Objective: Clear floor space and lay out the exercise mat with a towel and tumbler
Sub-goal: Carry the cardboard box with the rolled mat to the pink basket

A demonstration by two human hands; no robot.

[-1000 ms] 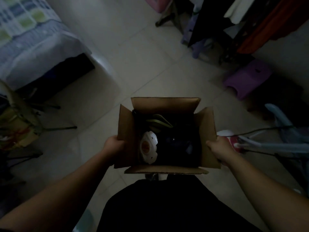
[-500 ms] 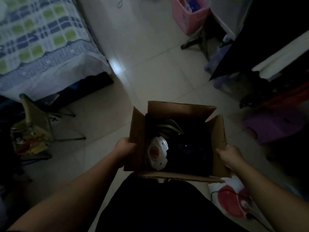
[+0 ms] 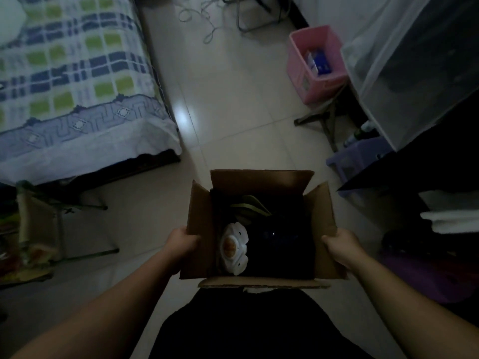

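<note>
Head camera looks down on a plain brown cardboard box [image 3: 261, 224], corrugated, with all four flaps standing open, carried above the pale glossy floor tiles [image 3: 225, 104]. The left hand [image 3: 181, 242] presses the box's 9 o'clock wall and the right hand [image 3: 339, 244] its 3 o'clock wall; on both hands the fingers wrap under or around the cardboard and hold the box. Inside, toward 9 o'clock, sits a white scalloped plastic thing with an orange round centre [image 3: 233, 247]; at 12 o'clock lie olive-green straps [image 3: 251, 206], and the remainder is dark, soft-looking and too dim to make out. No exercise mat, towel or tumbler can be picked out in this dim light. At 10 o'clock from the box stands a bed [image 3: 77, 86] under a checked sheet of blue, green and white squares with a patterned lavender border. At 1 o'clock a pink slatted plastic basket [image 3: 315, 60] holds a blue-and-white packet whose print is too blurred to read. At 3 o'clock sits a lilac plastic stool [image 3: 360, 156]. A loose tangle of pale cord [image 3: 204, 19] lies on the tiles at 12 o'clock.
</note>
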